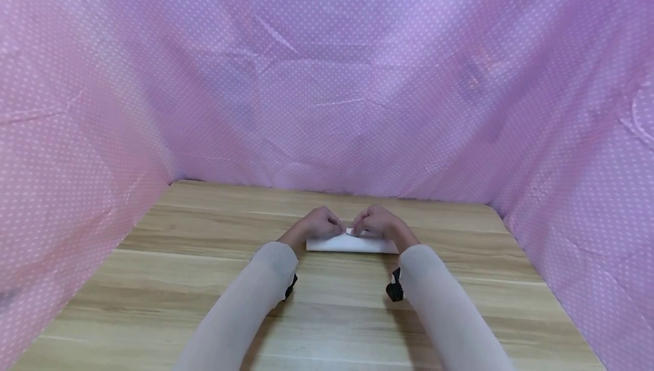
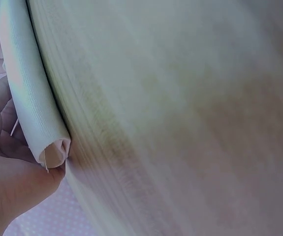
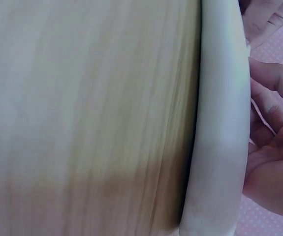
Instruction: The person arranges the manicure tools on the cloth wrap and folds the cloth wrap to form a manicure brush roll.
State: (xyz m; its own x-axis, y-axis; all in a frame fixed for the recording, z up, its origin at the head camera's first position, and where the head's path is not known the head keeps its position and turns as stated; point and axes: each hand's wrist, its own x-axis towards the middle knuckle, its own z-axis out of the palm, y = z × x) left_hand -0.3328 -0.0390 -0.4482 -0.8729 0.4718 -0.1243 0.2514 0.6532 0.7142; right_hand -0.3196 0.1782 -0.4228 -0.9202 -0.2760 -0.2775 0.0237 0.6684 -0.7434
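Observation:
A white cloth roll (image 1: 352,245) lies crosswise on the wooden table. Its finely ribbed surface (image 2: 30,78) and hollow end show in the left wrist view, with a loose thread hanging from that end. My left hand (image 1: 323,223) is at the roll's far side, fingers curled and pinching near its middle. Close beside it my right hand (image 1: 375,221) pinches too, with a small white end (image 1: 349,231) showing between the hands. Thin white string (image 3: 262,116) runs by the right fingers; another stretch of string (image 2: 15,127) shows by the left fingers. The roll partly hides the fingertips.
The wood-grain table (image 1: 337,314) stretches toward me and out to both sides. Pink dotted curtains (image 1: 327,104) enclose its back and sides, with the back one close behind the hands. Black bands (image 1: 395,287) sit at both sleeve cuffs.

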